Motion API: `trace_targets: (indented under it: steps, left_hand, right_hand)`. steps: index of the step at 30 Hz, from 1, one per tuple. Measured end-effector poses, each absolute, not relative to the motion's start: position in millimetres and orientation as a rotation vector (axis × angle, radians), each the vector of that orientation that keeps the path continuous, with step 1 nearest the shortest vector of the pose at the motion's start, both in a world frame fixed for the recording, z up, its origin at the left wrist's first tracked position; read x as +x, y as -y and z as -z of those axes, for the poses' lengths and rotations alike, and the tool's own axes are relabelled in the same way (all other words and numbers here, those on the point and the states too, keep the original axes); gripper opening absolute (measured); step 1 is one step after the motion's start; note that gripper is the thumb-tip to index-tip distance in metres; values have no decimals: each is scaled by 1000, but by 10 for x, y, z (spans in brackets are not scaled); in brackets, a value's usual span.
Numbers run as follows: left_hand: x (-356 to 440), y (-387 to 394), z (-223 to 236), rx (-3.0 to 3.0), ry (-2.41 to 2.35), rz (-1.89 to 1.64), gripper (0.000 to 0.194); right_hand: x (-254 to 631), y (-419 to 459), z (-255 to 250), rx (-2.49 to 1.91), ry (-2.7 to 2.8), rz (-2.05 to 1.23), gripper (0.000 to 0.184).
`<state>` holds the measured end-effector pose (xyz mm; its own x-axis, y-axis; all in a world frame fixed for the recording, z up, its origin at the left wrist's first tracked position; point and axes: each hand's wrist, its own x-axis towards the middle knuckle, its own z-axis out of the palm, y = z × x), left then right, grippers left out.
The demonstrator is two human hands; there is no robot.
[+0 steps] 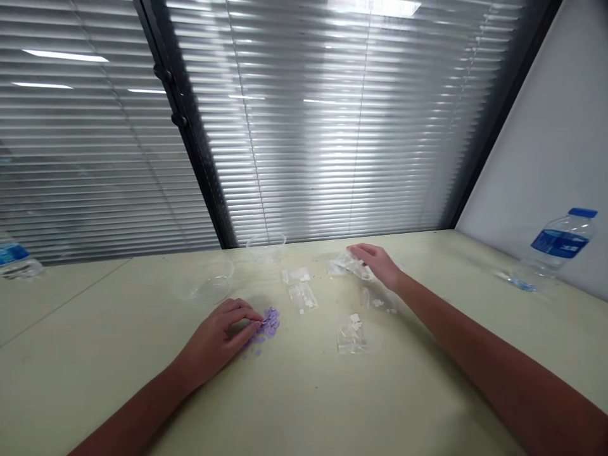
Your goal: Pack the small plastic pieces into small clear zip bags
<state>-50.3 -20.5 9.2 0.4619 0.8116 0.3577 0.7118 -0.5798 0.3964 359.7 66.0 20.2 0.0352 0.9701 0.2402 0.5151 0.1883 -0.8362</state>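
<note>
My left hand [223,335] rests at a small heap of purple flat pieces [270,322], thumb and forefinger pinched together at the heap's edge. A few loose purple pieces lie under and beside the fingers. Farther back on the right, my right hand [377,263] has its fingers closed on a clear plastic bag [355,263] with white pieces. Below that hand lies another clear bag [377,301] with white bits. Nearer to me is a small zip bag [351,335] holding white pieces. Between the hands, more small bags [303,296] with white pieces lie flat.
A clear round tub [266,246] stands near the window blinds, and a clear plastic container [211,286] sits behind my left hand. A water bottle [555,247] stands at the right by the wall. Part of another bottle [16,258] shows at the far left.
</note>
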Motion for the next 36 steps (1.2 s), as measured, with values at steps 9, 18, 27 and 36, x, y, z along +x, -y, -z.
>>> trace_targets:
  steps: [9, 18, 27, 36]
  left_hand:
    - [-518, 201, -85, 2497, -1331, -775, 26]
    - [-504, 218, -99, 2491, -1329, -784, 27]
    - [-504, 215, -102, 2497, -1341, -761, 26]
    - [-510, 190, -65, 2523, -1406, -697, 26]
  right_hand:
    - [4084, -780, 164, -2003, 1512, 40, 53]
    - [3871, -765, 181, -2057, 1975, 102, 73]
    - [3747, -693, 186, -1939, 1941, 155, 38]
    - [3513, -641, 255, -1837, 2011, 114, 66]
